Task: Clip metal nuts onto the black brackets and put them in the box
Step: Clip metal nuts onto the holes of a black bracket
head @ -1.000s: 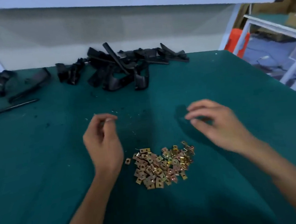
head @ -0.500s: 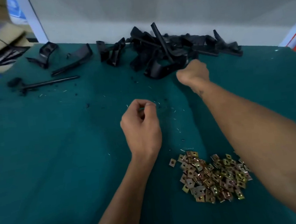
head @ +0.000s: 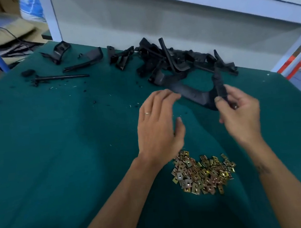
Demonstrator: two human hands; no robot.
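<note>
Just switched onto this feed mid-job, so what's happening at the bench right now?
A person is working at a green-covered table. The right hand grips a black bracket, lifted toward them from the pile of brackets at the far edge. The left hand is open, fingers spread, reaching toward the bracket. A heap of metal nuts lies between the forearms. No nut is visibly clipped on yet, and no box is in view.

A heap of metal nuts lies near on the table; the pile of brackets sits far behind it, loose brackets to its left.
</note>
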